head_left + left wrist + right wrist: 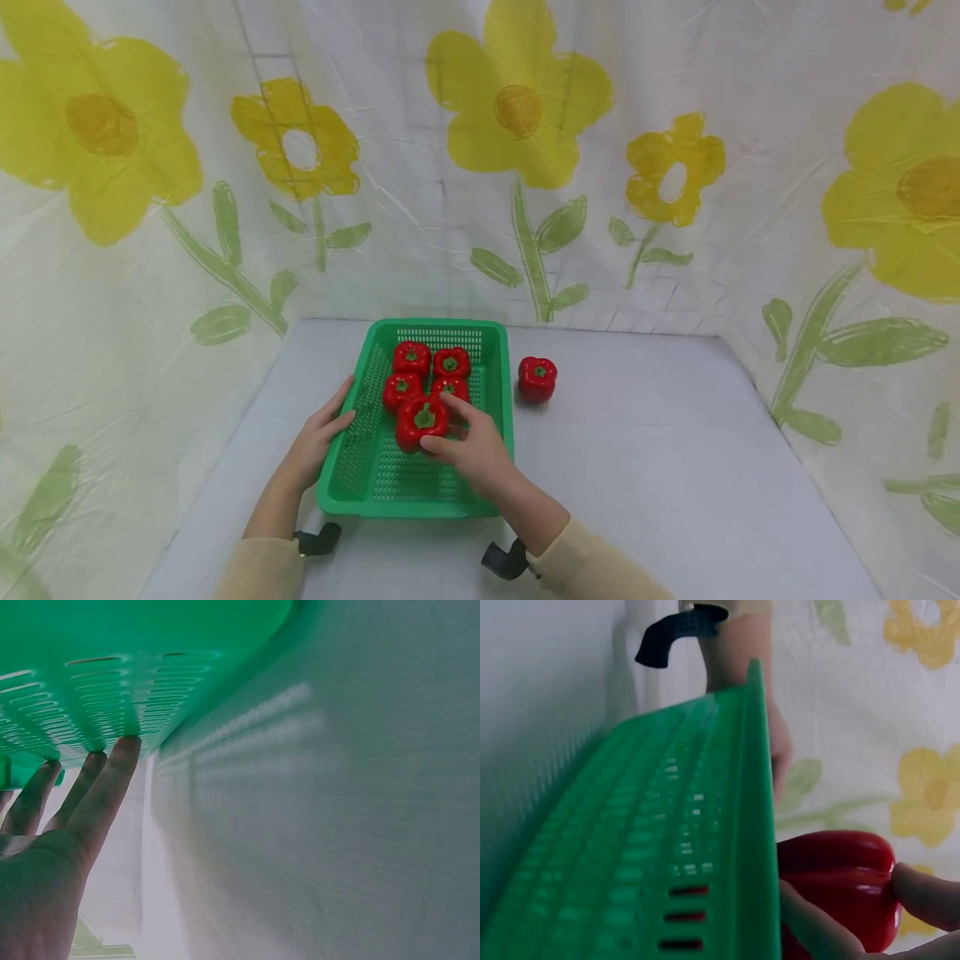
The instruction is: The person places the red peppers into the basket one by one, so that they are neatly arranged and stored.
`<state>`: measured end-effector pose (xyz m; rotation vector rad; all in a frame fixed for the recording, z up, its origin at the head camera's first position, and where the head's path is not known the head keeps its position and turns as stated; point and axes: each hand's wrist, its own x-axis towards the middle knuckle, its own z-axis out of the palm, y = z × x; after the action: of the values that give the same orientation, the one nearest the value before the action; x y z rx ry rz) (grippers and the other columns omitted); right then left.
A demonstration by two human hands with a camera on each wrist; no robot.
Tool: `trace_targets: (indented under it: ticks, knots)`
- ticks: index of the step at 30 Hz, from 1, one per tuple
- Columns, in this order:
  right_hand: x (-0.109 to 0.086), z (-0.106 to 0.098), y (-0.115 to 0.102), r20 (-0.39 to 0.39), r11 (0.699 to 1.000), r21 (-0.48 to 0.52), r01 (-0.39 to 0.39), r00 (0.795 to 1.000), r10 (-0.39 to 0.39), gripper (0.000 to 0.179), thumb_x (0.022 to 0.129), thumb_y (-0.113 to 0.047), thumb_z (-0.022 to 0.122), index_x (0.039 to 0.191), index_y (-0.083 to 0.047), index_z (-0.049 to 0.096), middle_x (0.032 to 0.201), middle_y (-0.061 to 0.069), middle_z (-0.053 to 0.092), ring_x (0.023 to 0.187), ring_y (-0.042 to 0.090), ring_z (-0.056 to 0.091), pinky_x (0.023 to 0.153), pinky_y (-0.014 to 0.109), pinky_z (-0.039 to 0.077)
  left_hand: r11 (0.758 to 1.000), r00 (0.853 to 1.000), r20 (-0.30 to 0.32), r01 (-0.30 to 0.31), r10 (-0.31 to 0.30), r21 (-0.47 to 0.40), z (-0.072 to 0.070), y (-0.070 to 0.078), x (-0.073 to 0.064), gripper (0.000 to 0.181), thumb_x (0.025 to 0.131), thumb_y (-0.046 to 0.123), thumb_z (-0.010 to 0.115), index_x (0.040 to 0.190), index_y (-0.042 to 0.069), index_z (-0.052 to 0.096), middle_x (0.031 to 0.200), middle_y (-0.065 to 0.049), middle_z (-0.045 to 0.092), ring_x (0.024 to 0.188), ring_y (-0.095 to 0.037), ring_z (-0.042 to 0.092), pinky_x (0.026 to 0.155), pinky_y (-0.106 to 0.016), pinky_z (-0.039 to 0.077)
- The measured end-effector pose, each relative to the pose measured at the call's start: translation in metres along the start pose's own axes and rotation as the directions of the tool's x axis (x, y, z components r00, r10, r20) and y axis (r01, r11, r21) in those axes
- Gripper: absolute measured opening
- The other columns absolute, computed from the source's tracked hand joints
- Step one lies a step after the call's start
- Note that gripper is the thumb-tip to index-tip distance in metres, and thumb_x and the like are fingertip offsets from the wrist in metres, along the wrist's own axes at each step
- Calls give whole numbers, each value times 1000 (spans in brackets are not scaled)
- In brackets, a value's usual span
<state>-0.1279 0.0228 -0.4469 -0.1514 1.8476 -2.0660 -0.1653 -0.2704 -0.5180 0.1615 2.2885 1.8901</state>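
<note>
In the head view, my right hand (480, 450) grips a red bell pepper (422, 423) with a green stem, over the green basket (390, 509). Thumb and fingers lie on opposite sides of this bell pepper (844, 877) in the right wrist view, close above the rim. Several more red bell peppers (412, 357) sit together in the basket's far half. Against the basket's left side rests my left hand (311, 446), its thumb at the rim. Its straight, spread fingers (105, 787) touch the slotted outer wall in the left wrist view.
One more red bell pepper (537, 380) stands on the white table (637, 467), right of the basket. A white curtain (405, 225) with yellow flowers hangs behind and along both sides. Dark wrist straps (506, 560) show at both sleeves.
</note>
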Motion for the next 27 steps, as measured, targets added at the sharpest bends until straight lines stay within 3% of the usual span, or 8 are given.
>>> trace_targets:
  ticks: [4,10,15,22,27]
  knots:
    - [2,11,6,-16,1000,-12,-9,1000,9,67,91,-11,76,151,-13,46,145,12,48,134,35,50,88,44,61,1000,1000,1,4,-4,6,1,1,-1,60,109,32,42,163,32,15,171,-1,7,156,-37,8,114,-53,33]
    - [7,29,15,-74,999,1,-48,996,48,67,90,-10,77,150,-15,46,146,13,48,133,36,53,88,43,61,1000,1000,6,9,-9,-6,1,1,-2,59,110,29,41,163,31,15,171,-3,7,154,-40,14,106,-43,49]
    - [12,41,18,-118,998,17,-67,991,68,67,88,-7,77,148,-14,47,143,14,52,126,34,58,86,42,61,1000,1000,2,5,-5,12,1,1,-1,59,109,31,42,163,31,16,171,-1,9,155,-38,14,104,-35,49]
    - [17,51,24,-149,994,9,-107,983,107,62,83,0,80,138,-13,55,139,12,52,105,24,64,81,40,63,1000,1000,11,11,-11,11,1,1,-3,59,109,30,42,163,33,16,171,-3,10,154,-41,16,104,-41,51]
    - [22,55,27,-162,992,14,-123,979,124,61,82,3,80,136,-11,55,138,11,52,99,22,64,78,39,64,1000,1000,12,4,-4,2,0,1,-2,59,109,31,43,162,35,17,170,-4,10,153,-43,20,102,-46,53]
